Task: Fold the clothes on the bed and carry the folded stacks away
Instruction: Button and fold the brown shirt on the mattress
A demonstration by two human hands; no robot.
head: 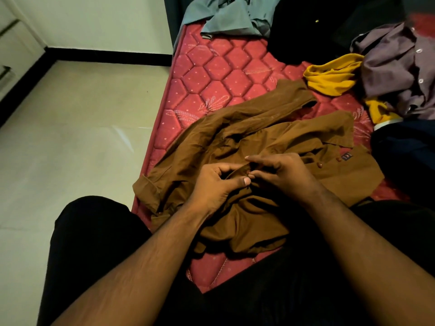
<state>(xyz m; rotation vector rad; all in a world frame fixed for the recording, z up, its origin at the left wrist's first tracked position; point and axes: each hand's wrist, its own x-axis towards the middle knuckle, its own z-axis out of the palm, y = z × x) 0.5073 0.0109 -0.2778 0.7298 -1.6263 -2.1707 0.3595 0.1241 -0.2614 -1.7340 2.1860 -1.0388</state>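
Note:
A crumpled brown button shirt (235, 132) lies spread on the red quilted mattress (211, 76) right in front of me. My left hand (216, 184) pinches the shirt's front edge between thumb and curled fingers. My right hand (284, 172) meets it from the right and pinches the same placket at a small brown button. More buttons and a dark label (346, 156) show on the shirt to the right of my hands.
Unfolded clothes lie at the back of the bed: a grey-green shirt (226, 17), a black garment (306, 31), a yellow garment (334, 76), a mauve shirt (400, 67) and a dark blue one (404, 156). Pale tiled floor (77, 137) lies to the left. My black-clad legs fill the foreground.

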